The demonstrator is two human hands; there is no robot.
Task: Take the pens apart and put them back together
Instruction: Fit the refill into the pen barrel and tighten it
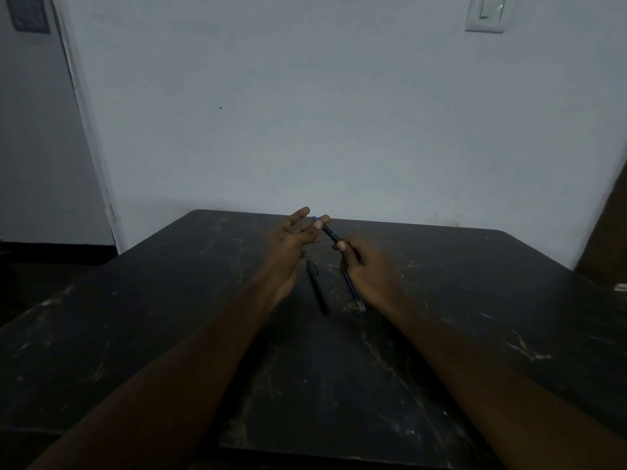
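My right hand [368, 269] grips a dark pen [330, 234] with a blue tip, held above the black table [169, 334] and pointing up and to the left. My left hand [293, 239] is spread out, and one fingertip touches the held pen near its blue end. Below the hands, a black pen [317, 288] lies on the table. A clear blue pen part [354, 293] lies beside it on the right, its upper end hidden under my right hand. The scene is dim and the hands are a little blurred.
The black marbled table reaches back to a pale wall [305, 113]. A small pale object [621, 287] sits at the table's far right edge. A light switch [487, 11] is high on the wall.
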